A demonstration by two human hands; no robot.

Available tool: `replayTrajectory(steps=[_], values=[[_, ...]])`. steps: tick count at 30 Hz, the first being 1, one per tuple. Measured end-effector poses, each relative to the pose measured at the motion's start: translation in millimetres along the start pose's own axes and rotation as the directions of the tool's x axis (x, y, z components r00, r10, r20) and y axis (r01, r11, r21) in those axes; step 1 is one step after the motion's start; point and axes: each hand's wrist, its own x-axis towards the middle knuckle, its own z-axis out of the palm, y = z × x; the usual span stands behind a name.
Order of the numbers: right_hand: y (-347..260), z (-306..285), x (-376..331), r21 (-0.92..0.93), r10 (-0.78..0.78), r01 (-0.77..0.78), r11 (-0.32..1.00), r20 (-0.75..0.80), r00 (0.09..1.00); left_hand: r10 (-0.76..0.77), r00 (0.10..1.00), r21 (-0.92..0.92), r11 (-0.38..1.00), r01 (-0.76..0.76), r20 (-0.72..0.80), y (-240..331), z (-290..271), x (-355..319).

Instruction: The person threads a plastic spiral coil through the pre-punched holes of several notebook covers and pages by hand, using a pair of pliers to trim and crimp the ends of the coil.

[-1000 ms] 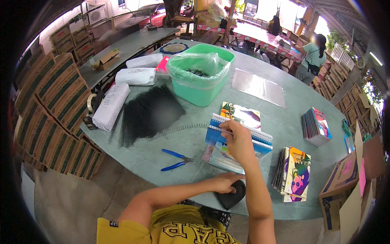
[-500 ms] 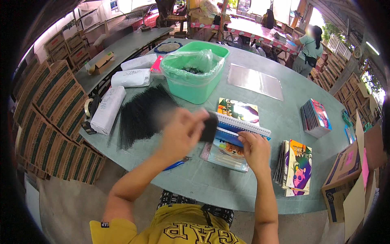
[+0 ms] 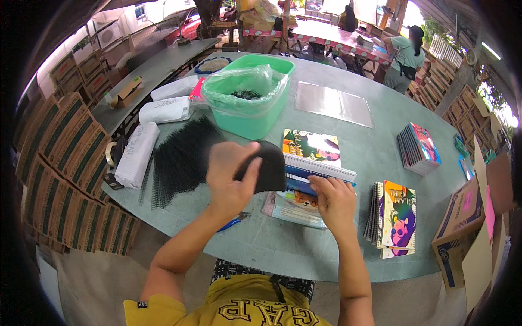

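Note:
My left hand (image 3: 231, 176) is raised above the table and grips a black flat sheet (image 3: 267, 168), held over the left end of a stack of colourful notebooks (image 3: 315, 163) with a white spiral edge. My right hand (image 3: 334, 201) rests on the near edge of that stack, fingers pressing down on the lower booklets (image 3: 293, 206). Blue-handled pliers (image 3: 234, 221) lie on the table just under my left wrist.
A pile of black spiral coils (image 3: 182, 157) lies to the left, a green tub (image 3: 247, 98) lined with plastic behind it. Bound notebooks (image 3: 394, 217) and another stack (image 3: 417, 146) sit to the right. Clear sheets (image 3: 334, 103), white packages (image 3: 138, 152), cardboard boxes (image 3: 467, 228). A person stands far back.
My left hand has come up from below the table edge with the black sheet and carried it over the notebook stack. My right hand slid down to the stack's near edge.

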Motion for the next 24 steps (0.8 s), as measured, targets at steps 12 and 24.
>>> replayTrajectory(steps=[12, 24], values=[[6.0, 3.6, -7.1, 0.003, -0.049, 0.049, 0.999, -0.087, 0.995, 0.126, 0.733, -0.139, 0.989, -0.043, 0.669, 11.0, 33.7, -21.3], [67.5, 8.2, -24.4, 0.674, 0.103, 0.011, 0.739, -0.129, 0.986, -0.086, 0.957, -0.110, 0.987, 0.121, 0.277, 17.0, 38.8, 4.2]])
